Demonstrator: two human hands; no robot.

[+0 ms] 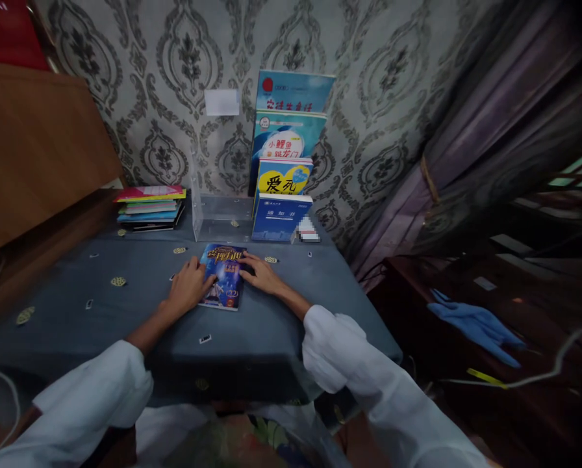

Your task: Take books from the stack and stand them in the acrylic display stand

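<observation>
A blue paperback book (226,286) with gold lettering lies on the dark blue tablecloth, its cover turned up. My left hand (189,286) is closed on its left edge, the thumb resting over the cover. At the right edge, my right hand (260,273) grips the same book near its upper corner, thumb on the cover. Fingers under or behind the edges are hidden. Just beyond stands a clear plastic book rack (223,218). In its right part several books stand in steps, with a dark blue booklet (281,218) in front and a yellow book (284,177) behind it.
To the left of the rack is a stack of thin books (151,208). A wooden panel (37,149) bounds the left side. At right, past the table edge, a blue cloth (476,325) lies on a dark red surface near a white cable (558,361). A curtain (408,162) hangs behind.
</observation>
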